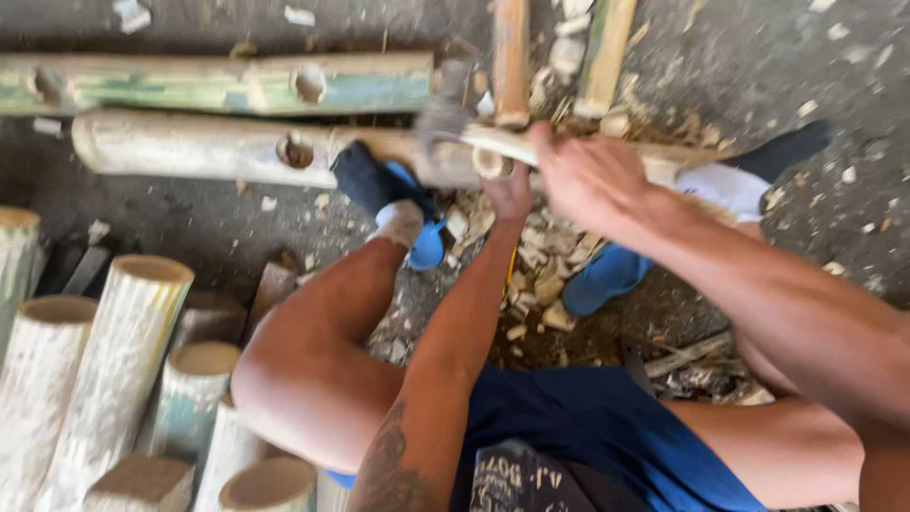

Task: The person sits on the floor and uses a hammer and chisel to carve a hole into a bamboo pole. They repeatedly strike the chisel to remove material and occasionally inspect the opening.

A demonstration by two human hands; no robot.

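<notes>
My right hand (586, 178) grips a pale wooden handle whose blurred hammer head (438, 121) is over a long bamboo pole (190, 147) with a round hole in its side. Just below the handle, my left hand (510, 194) is closed around a short round peg (491, 163) set against the pole. I cannot tell whether the hammer head touches the peg. My feet rest on the pole, the left in a dark sock and blue sandal (425, 242), the right in a white and dark sock (730, 185).
A second, greenish bamboo pole (218, 83) with holes lies behind the first. Two thinner poles (512, 57) lead away at the top. Several cut bamboo tubes (123, 351) stand at the lower left. Wood chips (536, 284) litter the dark floor between my legs.
</notes>
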